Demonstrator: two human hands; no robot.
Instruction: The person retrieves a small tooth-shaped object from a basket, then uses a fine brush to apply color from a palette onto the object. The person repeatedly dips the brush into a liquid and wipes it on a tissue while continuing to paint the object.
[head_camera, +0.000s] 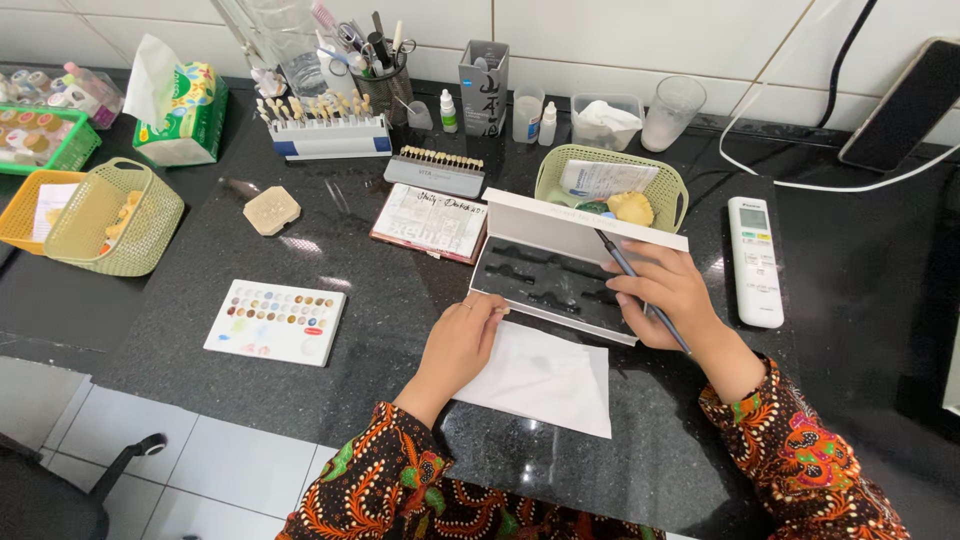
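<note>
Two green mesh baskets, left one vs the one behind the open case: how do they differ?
The left basket stands at the counter's left edge against an orange basket; the rear basket stands behind the open white case. The left basket has a loop handle; none shows on the rear basket. The left basket holds small pale pieces; the rear basket holds a packet and a yellowish cast. Both are pale green, oval and perforated.

Thin dark brush (640, 290) slants over the open black-lined case (545, 280).
</note>
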